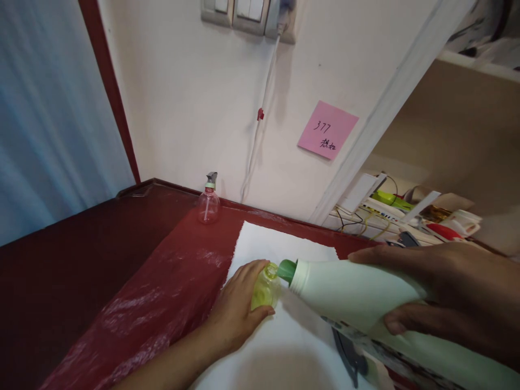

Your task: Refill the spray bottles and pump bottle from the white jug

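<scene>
Bottles, three of them on show, and two bare hands at work on two of those! Left hand [239, 303] has its fingers and thumb curled round one small yellow bottle [265, 292], open mouth up, over one white sheet [280, 242]. Right hand [467, 287] grips one big pale-green bottle [345, 284], fingers and thumb on either side, tipped well over, its single green spout [286, 270] right at that little mouth; whether they touch, I can't tell. Bottle number three, a clear pinkish one [208, 208] with one grey spray head, stands upright by the wall, nobody's hand on it. Overhead, one pink note [328, 130] reads 377 above some handwritten characters, and one white cable [257, 135] runs down beside it.
</scene>
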A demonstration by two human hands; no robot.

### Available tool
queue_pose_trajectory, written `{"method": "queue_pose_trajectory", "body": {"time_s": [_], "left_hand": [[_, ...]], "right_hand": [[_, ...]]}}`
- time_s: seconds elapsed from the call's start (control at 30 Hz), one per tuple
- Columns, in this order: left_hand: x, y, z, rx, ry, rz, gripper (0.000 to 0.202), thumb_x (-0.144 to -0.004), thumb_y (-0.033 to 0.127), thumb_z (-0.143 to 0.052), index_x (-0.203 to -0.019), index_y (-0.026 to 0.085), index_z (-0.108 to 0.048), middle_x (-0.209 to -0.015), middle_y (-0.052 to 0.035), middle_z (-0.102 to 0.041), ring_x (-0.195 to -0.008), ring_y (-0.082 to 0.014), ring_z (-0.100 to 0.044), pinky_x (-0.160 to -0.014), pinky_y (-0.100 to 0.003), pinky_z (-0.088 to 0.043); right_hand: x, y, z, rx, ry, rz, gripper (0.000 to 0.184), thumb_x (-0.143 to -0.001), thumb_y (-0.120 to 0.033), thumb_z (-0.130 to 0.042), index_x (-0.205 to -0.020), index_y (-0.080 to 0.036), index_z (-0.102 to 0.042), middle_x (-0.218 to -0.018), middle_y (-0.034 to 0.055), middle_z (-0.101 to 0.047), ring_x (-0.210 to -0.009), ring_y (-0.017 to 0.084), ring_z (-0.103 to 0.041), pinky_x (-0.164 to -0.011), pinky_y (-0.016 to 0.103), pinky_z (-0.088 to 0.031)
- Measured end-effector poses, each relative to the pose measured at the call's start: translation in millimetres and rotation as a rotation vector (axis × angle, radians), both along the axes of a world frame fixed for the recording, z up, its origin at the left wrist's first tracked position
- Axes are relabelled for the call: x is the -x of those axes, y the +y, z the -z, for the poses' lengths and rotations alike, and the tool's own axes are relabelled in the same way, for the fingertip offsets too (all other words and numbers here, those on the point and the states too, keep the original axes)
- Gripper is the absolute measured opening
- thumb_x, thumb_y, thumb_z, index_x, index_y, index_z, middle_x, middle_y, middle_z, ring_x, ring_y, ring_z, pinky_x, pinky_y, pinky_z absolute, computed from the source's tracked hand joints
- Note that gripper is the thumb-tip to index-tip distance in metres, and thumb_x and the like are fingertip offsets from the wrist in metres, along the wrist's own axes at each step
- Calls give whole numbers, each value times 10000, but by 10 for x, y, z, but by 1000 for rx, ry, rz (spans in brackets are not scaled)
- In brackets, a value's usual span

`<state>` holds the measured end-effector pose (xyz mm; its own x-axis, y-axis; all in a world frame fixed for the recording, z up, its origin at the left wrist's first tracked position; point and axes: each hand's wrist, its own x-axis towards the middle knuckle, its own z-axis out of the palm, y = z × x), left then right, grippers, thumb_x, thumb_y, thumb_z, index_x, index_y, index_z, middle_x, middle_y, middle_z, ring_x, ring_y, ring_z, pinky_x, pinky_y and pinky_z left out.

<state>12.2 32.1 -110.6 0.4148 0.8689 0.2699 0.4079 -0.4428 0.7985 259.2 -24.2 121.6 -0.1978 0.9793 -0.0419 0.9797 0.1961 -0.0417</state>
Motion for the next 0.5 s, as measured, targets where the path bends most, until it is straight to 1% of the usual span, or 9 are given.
{"method": "queue_pose_trajectory", "body": {"time_s": [0.1, 0.17, 0.3, 0.4, 0.5], "left_hand": [[-2, -7, -1, 2, 9, -9, 735, -807, 249, -727, -1445, 264, -362, -1492, -109, -469, -1390, -304, -410, -1183, -525, -314], [-3, -3, -4, 3, 14, -8, 734, -812, 256, -731, -1445, 264, -358, -1493, -106, -466, -1391, -299, -407, -1186, -517, -311], [8, 25, 7, 0, 14, 3, 718, -834, 289, -724, -1443, 247, -347, -1498, -120, -451, -1391, -300, -401, -1186, -522, -303], [29, 54, 33, -21, 9, 14, 709, -840, 272, -710, -1443, 266, -337, -1500, -111, -443, -1395, -303, -391, -1182, -524, -303], [52, 85, 46, -14, 25, 14, 702, -846, 247, -691, -1442, 287, -323, -1513, -105, -422, -1406, -308, -372, -1186, -546, -280]], "right_hand": [[-28, -24, 29, 129, -45, 21, 505, -753, -385, -696, -1244, -487, -635, -1173, -62, -752, -998, 272, -731, -783, 305, -606], [-63, -56, 71, 134, -29, 56, 511, -760, -425, -699, -1259, -500, -614, -1200, -67, -739, -1039, 279, -715, -813, 332, -597], [-124, -132, 183, 128, 67, 124, 532, -742, -471, -725, -1257, -518, -603, -1180, -75, -739, -1041, 272, -699, -855, 366, -567], [-141, -194, 242, 126, 164, 143, 569, -770, -470, -709, -1323, -455, -581, -1219, -36, -722, -1088, 275, -669, -909, 369, -532], [-176, -252, 281, 117, 258, 175, 574, -804, -456, -689, -1360, -385, -565, -1237, -3, -712, -1077, 265, -672, -883, 343, -534]]}}
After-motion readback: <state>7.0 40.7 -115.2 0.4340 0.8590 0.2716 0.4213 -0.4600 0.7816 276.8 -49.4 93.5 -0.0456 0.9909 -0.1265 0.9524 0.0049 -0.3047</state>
